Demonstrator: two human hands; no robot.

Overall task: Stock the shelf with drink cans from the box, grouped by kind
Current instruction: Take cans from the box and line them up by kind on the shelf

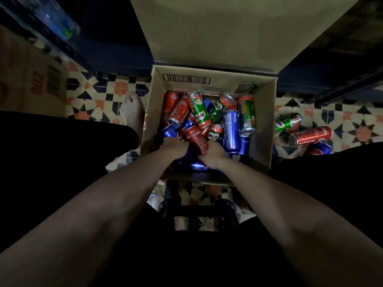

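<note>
I see both hands inside the open brown cardboard box (267, 125), which stands on the patterned tile floor (107, 94). The left hand (175, 147) and right hand (213, 155) have fingers curled down among the cans; what each grips I cannot tell. Between them lies a red cylindrical drink can (196, 138), long axis diagonal, near end toward the right hand.

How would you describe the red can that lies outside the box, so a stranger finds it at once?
Start at the open cardboard box and look at the patterned floor to its right. Three cans lie there; the red can is the middle one, between a green Milo can and a blue can.
</note>
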